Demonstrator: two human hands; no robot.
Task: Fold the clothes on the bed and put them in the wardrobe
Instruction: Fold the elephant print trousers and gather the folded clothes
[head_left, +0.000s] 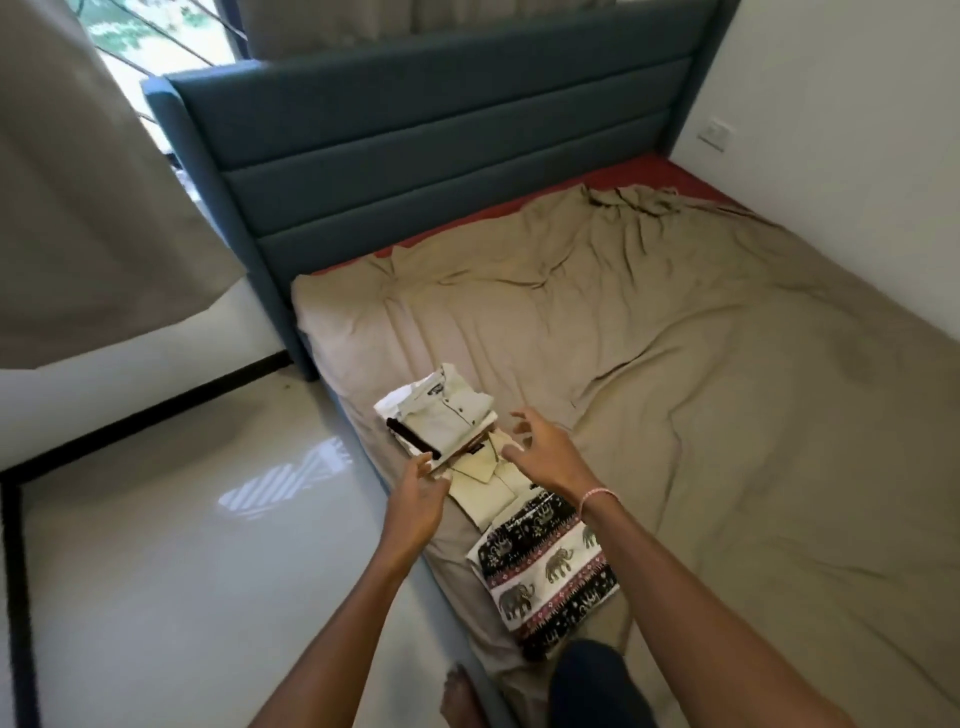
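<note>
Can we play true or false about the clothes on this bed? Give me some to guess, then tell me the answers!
1. The elephant-print cloth lies folded on the bed. True.
2. The right hand holds a shirt. False: its fingers are spread and hold nothing.
3. The headboard is red. False: it is dark blue-grey.
4. The left hand touches the near edge of the pale shirt stack. True.
5. A pink wristband sits on the right wrist. True.

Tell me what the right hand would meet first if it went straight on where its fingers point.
Probably the folded pale shirts, stacked just ahead of the right hand. Depth is unclear, so it might pass above them.
</note>
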